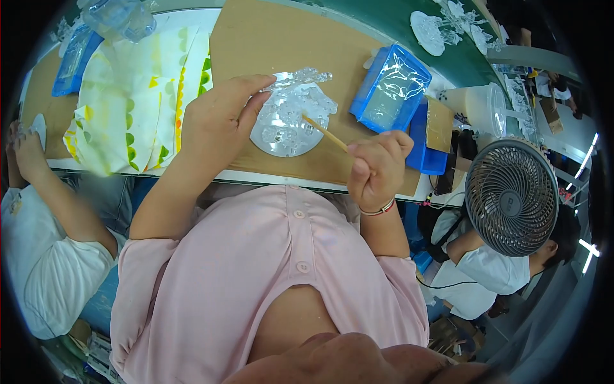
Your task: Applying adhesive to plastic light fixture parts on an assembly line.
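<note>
A round, clear, shiny base (279,142) with glassy ornament parts on it lies on brown cardboard (281,38) in front of me. My left hand (227,112) is at its left, thumb and fingers pinching the end of a clear, knobbly crystal-like piece (307,76) along the base's far edge. My right hand (380,163), to the near right, is closed around a thin wooden stick (327,134). The stick's tip reaches the clear parts on the base; whether it touches them I cannot tell.
Blue trays (385,89) with clear wrapping stand right of the cardboard. A white cloth with a green and yellow pattern (144,96) lies left. Beyond the trays are a translucent tub (483,105) and a black fan (511,197). People in white shirts (64,275) sit on both sides.
</note>
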`<state>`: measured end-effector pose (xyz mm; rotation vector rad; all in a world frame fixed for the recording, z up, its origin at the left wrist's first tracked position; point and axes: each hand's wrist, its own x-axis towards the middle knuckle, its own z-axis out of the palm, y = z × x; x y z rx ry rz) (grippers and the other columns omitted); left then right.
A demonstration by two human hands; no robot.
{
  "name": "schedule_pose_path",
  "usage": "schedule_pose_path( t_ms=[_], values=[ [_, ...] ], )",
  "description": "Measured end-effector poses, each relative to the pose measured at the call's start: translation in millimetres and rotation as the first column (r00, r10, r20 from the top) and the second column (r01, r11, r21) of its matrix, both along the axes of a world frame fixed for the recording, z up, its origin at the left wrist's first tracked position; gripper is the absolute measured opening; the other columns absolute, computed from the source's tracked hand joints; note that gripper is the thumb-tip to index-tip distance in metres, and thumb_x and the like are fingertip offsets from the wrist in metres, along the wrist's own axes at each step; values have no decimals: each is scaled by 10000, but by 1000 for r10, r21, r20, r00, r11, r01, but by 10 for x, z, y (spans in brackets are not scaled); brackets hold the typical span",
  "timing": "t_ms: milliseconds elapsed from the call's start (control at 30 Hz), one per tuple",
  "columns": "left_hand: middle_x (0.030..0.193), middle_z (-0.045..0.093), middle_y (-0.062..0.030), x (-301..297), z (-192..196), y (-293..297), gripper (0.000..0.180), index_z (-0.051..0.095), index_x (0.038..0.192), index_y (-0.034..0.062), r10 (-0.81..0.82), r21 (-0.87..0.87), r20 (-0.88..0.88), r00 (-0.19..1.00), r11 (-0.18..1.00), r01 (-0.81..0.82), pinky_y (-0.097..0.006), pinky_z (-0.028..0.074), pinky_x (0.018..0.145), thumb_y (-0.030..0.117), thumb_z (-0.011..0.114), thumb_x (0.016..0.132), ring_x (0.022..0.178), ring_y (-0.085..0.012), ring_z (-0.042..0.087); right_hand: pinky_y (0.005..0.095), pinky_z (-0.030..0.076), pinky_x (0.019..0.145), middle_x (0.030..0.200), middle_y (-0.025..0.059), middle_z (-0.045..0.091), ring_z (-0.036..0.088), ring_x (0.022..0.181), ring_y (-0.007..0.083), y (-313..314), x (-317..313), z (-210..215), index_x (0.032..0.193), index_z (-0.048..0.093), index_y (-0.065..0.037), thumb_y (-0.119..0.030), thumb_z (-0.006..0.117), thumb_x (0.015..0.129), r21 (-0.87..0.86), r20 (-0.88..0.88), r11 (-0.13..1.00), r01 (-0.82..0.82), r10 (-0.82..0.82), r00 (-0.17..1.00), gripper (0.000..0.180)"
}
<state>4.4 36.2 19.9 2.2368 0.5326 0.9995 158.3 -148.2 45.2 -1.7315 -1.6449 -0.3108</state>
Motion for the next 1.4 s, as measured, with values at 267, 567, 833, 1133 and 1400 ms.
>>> schedule_pose_path(
  t_ms=[267,567,833,1133,1400],
  values=[
    [915,690,-105,-21,2,8,168,664,970,21,-17,17,-8,1000,1000,17,-274,530,708,3,674,803,820,-219,676,379,359,811,727,29,640,517,641,198,34,-68,42,816,567,-97,-256,472,953,-13,48,1000,-15,15,999,230],
    [894,688,-102,4,-3,10,140,659,938,20,-27,68,0,1000,997,27,-281,535,667,8,676,799,786,-228,677,387,380,791,733,41,649,530,639,204,-58,-100,-47,849,552,-90,-272,439,977,-41,15,999,-30,30,999,250],
    [863,682,-90,-4,19,3,129,655,916,31,-9,103,1,1000,995,9,-294,528,622,14,674,790,751,-231,666,378,379,792,690,52,648,508,622,186,-119,-76,-9,838,561,-78,-277,443,982,10,-96,1000,28,-27,995,273],
    [880,684,-104,-9,48,16,131,652,921,25,-28,125,-23,999,992,31,-296,532,647,13,679,793,765,-244,670,352,393,753,633,35,633,469,568,176,105,21,-125,832,545,-60,-156,517,943,118,-65,992,47,-40,997,149],
    [827,666,-68,-5,-6,25,177,645,926,86,-39,150,8,999,988,37,-327,509,558,34,680,760,677,-245,639,354,398,733,619,22,599,483,575,189,45,-2,-12,809,542,-73,-193,510,951,74,-69,997,3,2,998,189]
  ],
)
